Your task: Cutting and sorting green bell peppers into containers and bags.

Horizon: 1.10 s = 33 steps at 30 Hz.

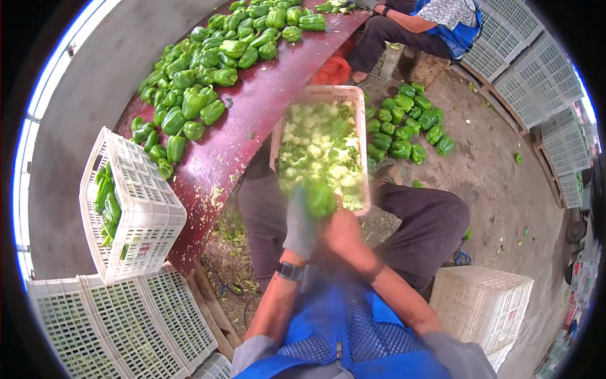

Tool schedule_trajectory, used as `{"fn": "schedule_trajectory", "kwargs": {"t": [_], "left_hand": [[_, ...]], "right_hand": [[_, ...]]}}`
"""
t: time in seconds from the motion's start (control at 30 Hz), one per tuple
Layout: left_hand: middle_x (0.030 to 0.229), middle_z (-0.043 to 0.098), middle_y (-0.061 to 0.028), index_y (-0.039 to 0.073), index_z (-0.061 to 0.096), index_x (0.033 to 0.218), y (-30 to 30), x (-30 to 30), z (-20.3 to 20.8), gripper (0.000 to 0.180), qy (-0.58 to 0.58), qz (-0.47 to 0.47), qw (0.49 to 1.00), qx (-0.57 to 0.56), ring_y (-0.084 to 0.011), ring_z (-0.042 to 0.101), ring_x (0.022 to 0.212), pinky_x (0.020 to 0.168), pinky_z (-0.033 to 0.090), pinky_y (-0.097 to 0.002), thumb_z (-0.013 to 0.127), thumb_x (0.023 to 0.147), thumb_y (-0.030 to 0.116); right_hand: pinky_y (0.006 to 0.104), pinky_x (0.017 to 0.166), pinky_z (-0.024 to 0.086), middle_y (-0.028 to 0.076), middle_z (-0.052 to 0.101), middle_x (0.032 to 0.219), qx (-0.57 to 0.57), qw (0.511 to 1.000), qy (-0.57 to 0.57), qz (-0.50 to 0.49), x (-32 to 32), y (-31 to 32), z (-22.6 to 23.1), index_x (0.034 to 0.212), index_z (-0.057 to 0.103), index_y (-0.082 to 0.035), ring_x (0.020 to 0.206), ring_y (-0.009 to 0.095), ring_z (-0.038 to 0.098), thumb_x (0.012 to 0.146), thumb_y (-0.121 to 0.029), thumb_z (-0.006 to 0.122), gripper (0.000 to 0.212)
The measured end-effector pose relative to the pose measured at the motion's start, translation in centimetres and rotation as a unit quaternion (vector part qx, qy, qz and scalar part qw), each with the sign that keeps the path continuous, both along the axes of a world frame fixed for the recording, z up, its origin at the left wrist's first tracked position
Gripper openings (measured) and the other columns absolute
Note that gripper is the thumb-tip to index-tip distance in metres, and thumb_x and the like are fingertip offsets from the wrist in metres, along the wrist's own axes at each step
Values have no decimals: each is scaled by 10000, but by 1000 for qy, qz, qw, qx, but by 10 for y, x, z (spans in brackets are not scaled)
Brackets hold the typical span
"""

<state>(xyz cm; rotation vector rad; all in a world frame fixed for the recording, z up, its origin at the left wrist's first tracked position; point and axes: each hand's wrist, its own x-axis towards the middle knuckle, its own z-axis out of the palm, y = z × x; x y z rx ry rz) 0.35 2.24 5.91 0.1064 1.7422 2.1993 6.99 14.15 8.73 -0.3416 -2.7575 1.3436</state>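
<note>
A green bell pepper (320,199) is in my left hand (299,226), which wears a grey glove and has its fingers closed round the pepper's left side. My bare right hand (341,228) is close against the pepper's lower right. Motion smears its fingers, and whether it holds anything does not show. Both hands are over the near end of a pale plastic crate (362,142) between my knees. Pale green pepper cores and trimmings (319,142) fill much of this crate.
Many whole peppers (208,60) lie heaped on the red table (221,144); more peppers (407,123) lie on the floor. White crates stand left (154,215) and right (483,303). A co-worker (416,31) sits beyond, beside a red bag (331,71).
</note>
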Motion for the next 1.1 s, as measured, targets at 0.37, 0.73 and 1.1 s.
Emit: {"fn": "schedule_trajectory", "kwargs": {"t": [0.37, 0.73, 1.1], "left_hand": [[1312, 678, -84, -22, 502, 1508, -2, 1, 11, 650, -9, 123, 978, -166, -150, 663, 1122, 959, 550, -290, 799, 997, 248], [1137, 713, -37, -21, 604, 1419, -26, -10, -7, 449, -234, 56, 971, -11, -120, 681, 964, 846, 555, -268, 694, 1025, 174], [1354, 693, -157, -79, 525, 1506, -44, -9, -41, 598, -205, -13, 974, 97, -247, 718, 1187, 1025, 605, -385, 600, 948, 120]], "right_hand": [[521, 907, 542, 334, 694, 1029, -55, 993, 80, 62, -6, -1, -13, 1693, 159, -36, 993, 519, 684, 973, -30, 630, 861], [256, 440, 415, 42, 617, 856, -581, 786, -205, -53, -32, 29, -35, 1658, 323, -166, 535, 98, 534, 1058, -198, 661, 688], [257, 439, 405, 26, 606, 888, -615, 745, -237, -104, -59, 54, -67, 1275, 548, -141, 571, 95, 540, 1075, -261, 656, 258]]}}
